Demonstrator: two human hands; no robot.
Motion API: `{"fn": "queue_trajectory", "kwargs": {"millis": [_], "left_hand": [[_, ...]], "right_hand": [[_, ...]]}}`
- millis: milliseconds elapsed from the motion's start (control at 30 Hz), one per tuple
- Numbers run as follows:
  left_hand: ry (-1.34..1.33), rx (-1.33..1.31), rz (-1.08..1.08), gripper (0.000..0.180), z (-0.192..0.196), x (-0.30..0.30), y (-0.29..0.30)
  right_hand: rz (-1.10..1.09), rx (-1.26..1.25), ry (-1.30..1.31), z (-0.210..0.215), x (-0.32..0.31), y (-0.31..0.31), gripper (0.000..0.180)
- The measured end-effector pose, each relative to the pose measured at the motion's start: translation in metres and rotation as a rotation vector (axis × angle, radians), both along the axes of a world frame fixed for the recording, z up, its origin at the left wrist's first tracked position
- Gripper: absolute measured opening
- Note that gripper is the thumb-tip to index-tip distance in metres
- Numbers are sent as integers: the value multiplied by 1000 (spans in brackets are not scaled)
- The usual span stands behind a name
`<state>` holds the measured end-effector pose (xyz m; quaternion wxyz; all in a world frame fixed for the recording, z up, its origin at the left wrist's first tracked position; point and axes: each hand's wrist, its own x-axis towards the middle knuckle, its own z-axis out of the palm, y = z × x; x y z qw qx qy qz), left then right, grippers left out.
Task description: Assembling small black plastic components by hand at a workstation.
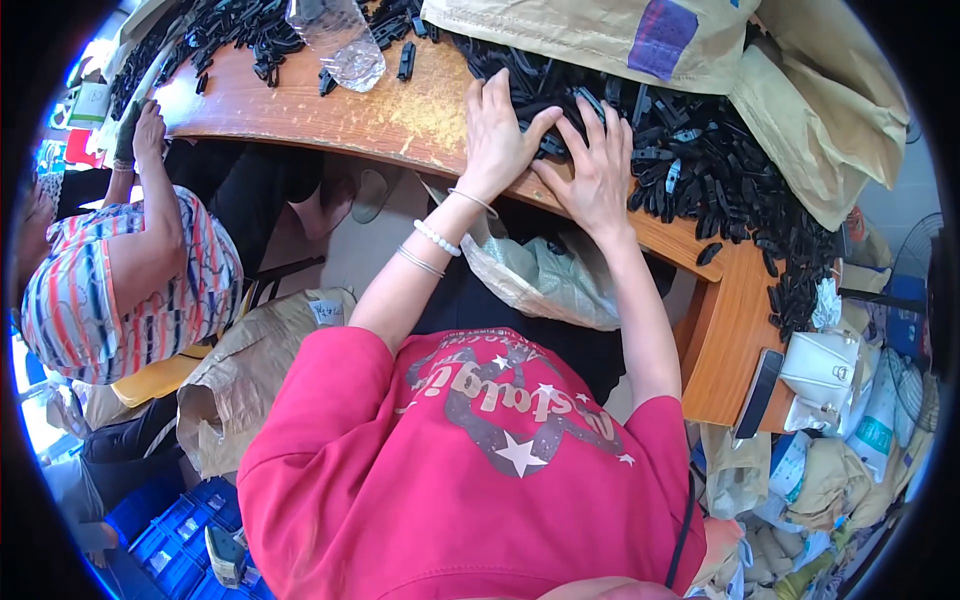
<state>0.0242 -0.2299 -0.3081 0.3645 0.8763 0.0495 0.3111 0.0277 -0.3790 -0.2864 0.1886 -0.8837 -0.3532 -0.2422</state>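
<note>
At the table's front edge, my left hand (497, 135) rests with its fingers stretched out against a heap of small black plastic parts (715, 185). My right hand (595, 180) lies beside it, fingers spread and pointing away from me over the same heap. A few black pieces show between the two hands, partly hidden by the fingers. Below the hands, over my lap, hangs an open whitish woven sack (540, 275) with dark contents. Neither hand visibly grips a piece.
A brown paper sack (600, 40) covers part of the heap. On the wooden table (430, 110) lie a clear plastic container (355, 65) and more black parts. A white box-shaped bag (820, 365) and a dark phone (758, 392) sit at right. Another person (130, 280) sits at left.
</note>
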Motion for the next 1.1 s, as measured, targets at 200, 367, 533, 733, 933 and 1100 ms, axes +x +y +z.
{"fn": "queue_trajectory", "kwargs": {"millis": [200,367,533,733,933,1100], "left_hand": [[-250,-3,118,46,3,12,23],[30,220,182,27,-4,30,114],[-153,374,-31,26,-13,9,116],[-71,326,129,18,-7,1,107],[-257,-131,92,14,27,-20,88],[-57,-946,-421,15,33,-76,1]], "right_hand": [[116,17,57,5,-10,-2,62],[270,-153,-52,5,-14,17,43],[212,-97,-48,0,-13,29,36],[152,-79,-47,-2,-18,22,41],[195,43,-119,7,-16,21,33],[-99,442,-109,6,-21,-10,24]]}}
